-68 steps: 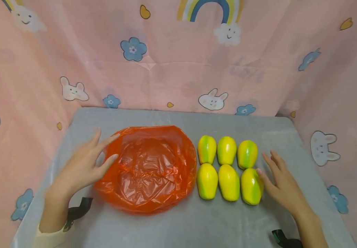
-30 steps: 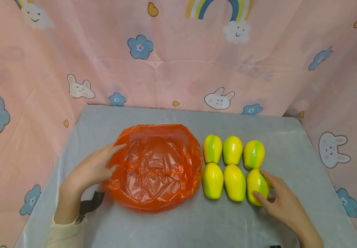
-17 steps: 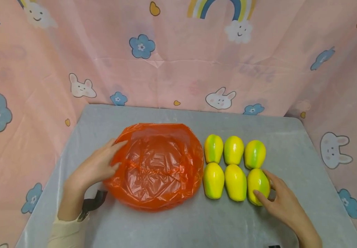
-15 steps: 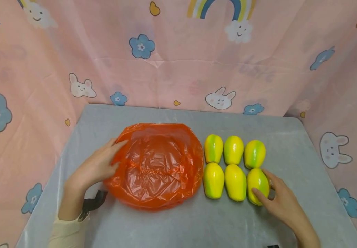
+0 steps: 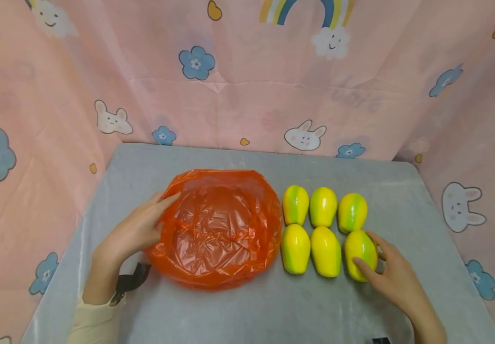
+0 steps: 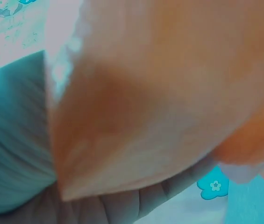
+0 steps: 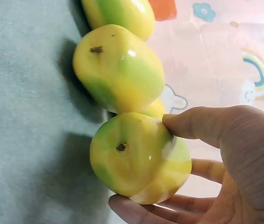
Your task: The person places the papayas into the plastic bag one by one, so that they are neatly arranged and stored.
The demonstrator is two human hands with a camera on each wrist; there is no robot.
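Observation:
A thin orange-red plastic bag (image 5: 217,229) lies spread open left of centre on the table. My left hand (image 5: 135,227) holds its left side, fingertips over the rim; orange film hides much of that hand (image 6: 117,203) in the left wrist view. Two rows of shiny yellow-green mangoes, such as the near-left mango (image 5: 295,249), stand right of the bag. My right hand (image 5: 395,277) grips the near-right mango (image 5: 360,253), thumb on one side and fingers round the other. In the right wrist view this mango (image 7: 139,158) sits beside another mango (image 7: 117,70).
The grey table (image 5: 239,315) has a pink patterned cloth (image 5: 247,71) hanging behind it and on both sides. A black strap-like piece (image 5: 133,279) is at my left wrist.
My right hand has moved from beside the near-right mango to gripping it. That mango has just shifted slightly right and away. My left hand has come over the bag's left edge.

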